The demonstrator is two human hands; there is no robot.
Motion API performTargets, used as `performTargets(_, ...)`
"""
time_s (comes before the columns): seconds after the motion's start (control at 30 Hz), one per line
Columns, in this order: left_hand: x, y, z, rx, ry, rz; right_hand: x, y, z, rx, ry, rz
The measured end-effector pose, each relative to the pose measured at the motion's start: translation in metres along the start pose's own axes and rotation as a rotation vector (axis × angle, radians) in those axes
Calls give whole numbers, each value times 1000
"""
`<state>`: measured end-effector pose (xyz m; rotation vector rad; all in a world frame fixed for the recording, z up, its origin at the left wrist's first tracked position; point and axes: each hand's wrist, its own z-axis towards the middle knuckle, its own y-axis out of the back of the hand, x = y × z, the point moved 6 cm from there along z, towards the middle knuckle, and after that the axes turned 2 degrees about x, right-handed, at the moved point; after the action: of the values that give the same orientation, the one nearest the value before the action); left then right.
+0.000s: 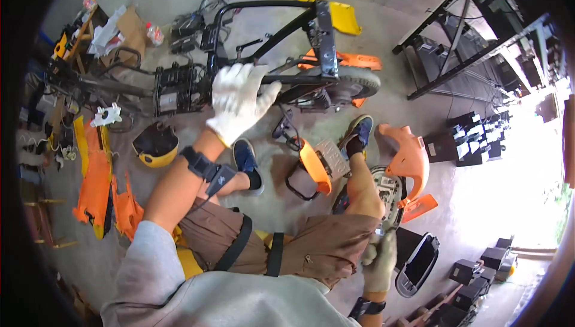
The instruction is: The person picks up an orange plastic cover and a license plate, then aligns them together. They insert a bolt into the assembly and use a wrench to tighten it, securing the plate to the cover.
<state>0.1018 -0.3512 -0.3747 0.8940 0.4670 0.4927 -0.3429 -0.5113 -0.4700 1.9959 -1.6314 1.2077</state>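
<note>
We sit with both knees bent and feet out in front. Our left arm stretches forward, bare from the pushed-up grey sleeve to a black strap at the wrist, and the left hand in its white glove lies palm down, fingers spread and flat. Our right hand, also gloved, hangs low beside the right thigh, fingers curled into a loose fist, a black band on its wrist.
</note>
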Motion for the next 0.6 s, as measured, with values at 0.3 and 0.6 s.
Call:
performTargets(0.3, -95, -142, -166, 333, 370, -767, -30, -15, 25, 224, -128, 248)
performTargets(0.6, -111, -350, -250, 468, 1397, -1209, -30, 8, -11, 132, -91, -89)
